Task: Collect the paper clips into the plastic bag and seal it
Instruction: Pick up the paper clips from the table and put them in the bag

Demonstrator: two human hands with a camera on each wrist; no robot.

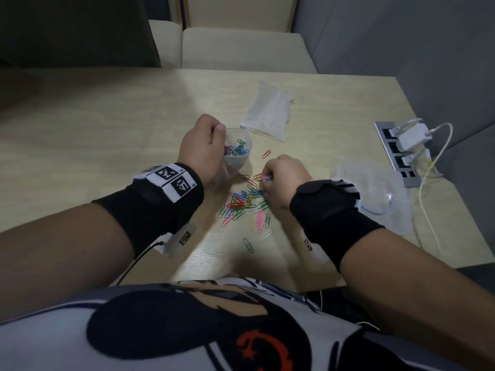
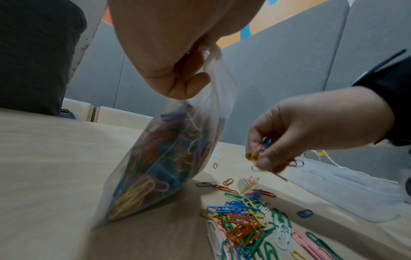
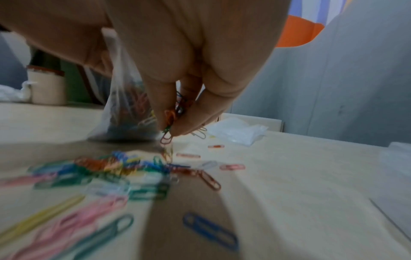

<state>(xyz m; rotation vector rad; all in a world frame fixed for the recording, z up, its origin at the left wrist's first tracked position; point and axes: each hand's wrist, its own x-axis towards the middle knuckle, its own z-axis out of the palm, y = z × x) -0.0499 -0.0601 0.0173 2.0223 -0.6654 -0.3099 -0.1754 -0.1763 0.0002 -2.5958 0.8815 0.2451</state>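
Bags (image 1: 237, 153): one, left fingers (image 2: 191, 84) gripping | right fingers (image 3: 160, 105) pinching several clips (image 3: 172, 112)

bench (image 1: 107, 124): pale wood | clips (image 1: 246, 207) strewn centre | bag (image 1: 237, 156) base down, above clips | white pouch (image 1: 267, 111) upper centre | clear plastic (image 1: 375, 183) right | socket strip (image 1: 393, 153) far right

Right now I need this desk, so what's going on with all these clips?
A person is bagging paper clips. The left hand holds the plastic bag open and upright on the table; it already holds many clips. The right hand pinches a few more above the loose pile. Plenty remain, and the bag is unsealed.
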